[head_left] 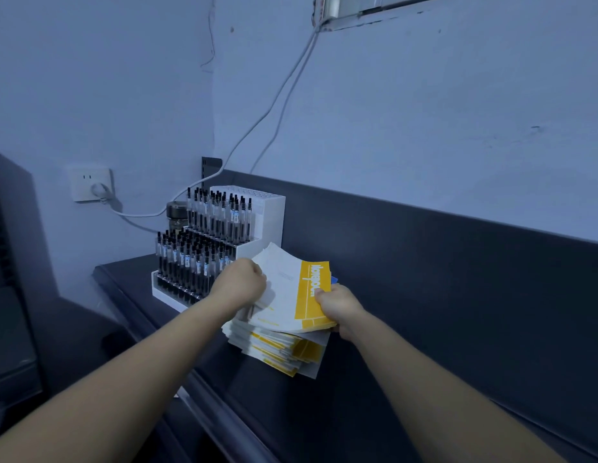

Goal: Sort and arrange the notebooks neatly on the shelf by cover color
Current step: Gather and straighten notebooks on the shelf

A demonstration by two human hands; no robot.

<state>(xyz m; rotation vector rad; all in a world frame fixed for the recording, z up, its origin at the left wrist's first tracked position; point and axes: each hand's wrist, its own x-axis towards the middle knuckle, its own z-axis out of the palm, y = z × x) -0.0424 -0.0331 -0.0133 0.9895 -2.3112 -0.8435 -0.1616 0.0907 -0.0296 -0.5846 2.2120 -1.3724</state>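
Observation:
A stack of white-and-yellow notebooks (284, 349) lies on the dark shelf (374, 379), a little fanned out. Above it I hold a bundle of the same notebooks (294, 292), tilted up, with a yellow band along the right side of the top cover. My left hand (244, 284) grips the bundle's left edge, fingers curled over it. My right hand (337, 307) pinches the right edge at the yellow band. A small blue corner (334, 280) peeks out behind the bundle.
A white tiered rack of black pens (207, 248) stands just left of the notebooks, with a jar (176, 215) behind it. The shelf's dark back panel (457, 262) runs along the wall. A wall socket (90, 185) with white cables sits at the left.

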